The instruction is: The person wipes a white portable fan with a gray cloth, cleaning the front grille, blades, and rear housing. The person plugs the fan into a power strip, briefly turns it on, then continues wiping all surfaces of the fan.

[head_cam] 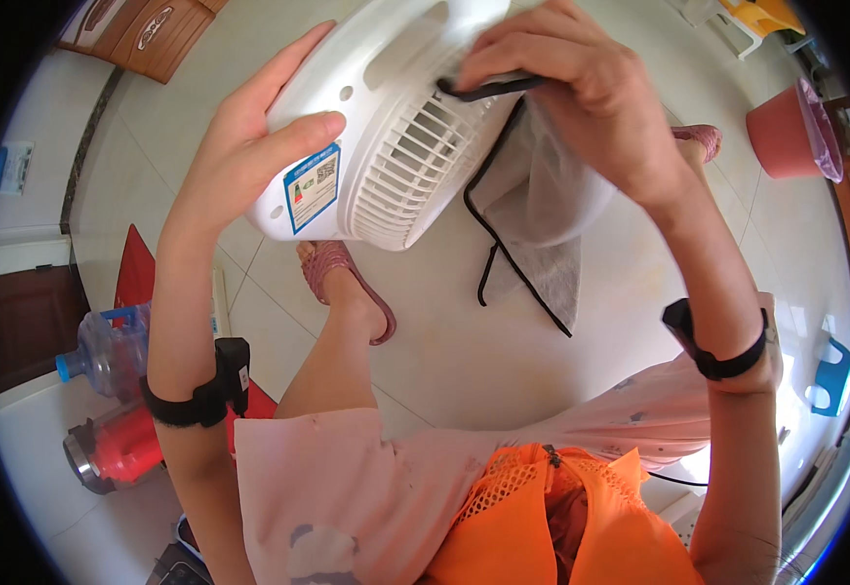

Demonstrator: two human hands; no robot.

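My left hand (249,139) grips the edge of a white plastic appliance housing (322,102), which looks like a fan, its thumb on the face beside a blue-edged label that bears writing. A slatted round vent grille (414,164) faces up towards me. At the grille's upper right, my right hand (578,95) pinches a black strip or cord (494,88). Below that hand hangs a translucent whitish fabric cover (542,190) with black edging and a loose black tie. Whether the cover is joined to the held strip is hidden.
A red thermos (121,446) and a large clear water bottle (110,351) stand at the left. A wooden cabinet (147,36) is at the upper left. A pink bin (783,135) with a liner and a yellow and white chair (761,18) are at the upper right.
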